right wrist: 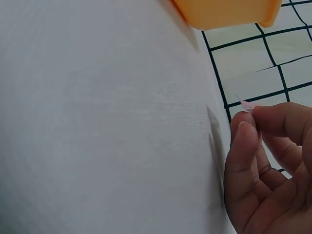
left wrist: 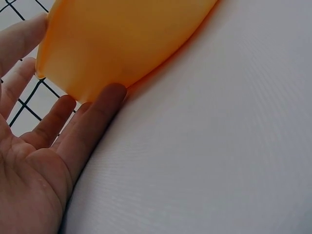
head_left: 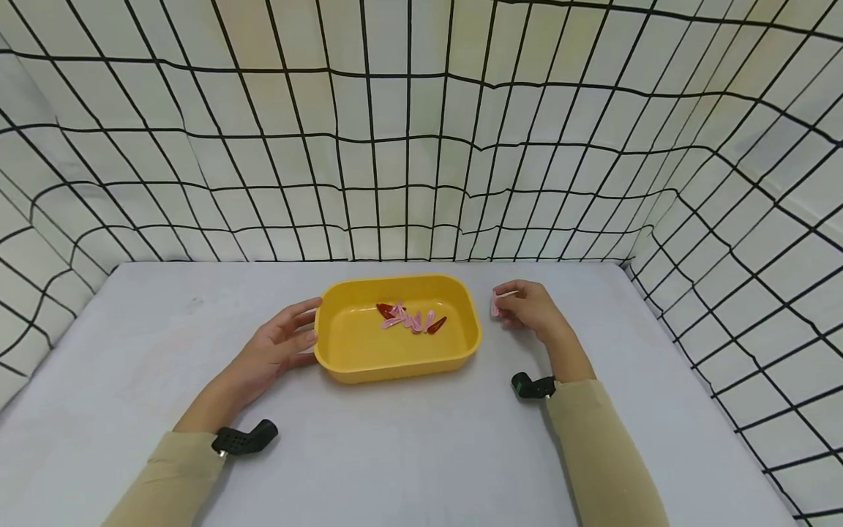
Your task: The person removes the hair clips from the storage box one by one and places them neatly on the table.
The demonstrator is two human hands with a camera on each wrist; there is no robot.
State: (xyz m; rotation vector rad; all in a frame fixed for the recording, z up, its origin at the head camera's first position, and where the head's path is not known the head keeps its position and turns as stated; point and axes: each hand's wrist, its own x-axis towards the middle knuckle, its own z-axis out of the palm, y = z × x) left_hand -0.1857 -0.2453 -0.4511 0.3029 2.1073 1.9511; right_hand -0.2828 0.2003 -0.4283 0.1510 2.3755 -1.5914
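At right, the right hand pinches a pink clip. Carrying step, maybe: go gently. Left fingers, spread, touch the tray.

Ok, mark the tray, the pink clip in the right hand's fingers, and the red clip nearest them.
Tray [head_left: 388, 353]: head view, bare inner floor.
Pink clip [head_left: 495, 304]: head view, visible middle.
Red clip [head_left: 437, 326]: head view, middle of its body.

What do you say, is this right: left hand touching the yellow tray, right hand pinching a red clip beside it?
Only the colour is wrong: in the head view, the clip that the right hand pinches beside the yellow tray is pink. The left hand does touch the tray.
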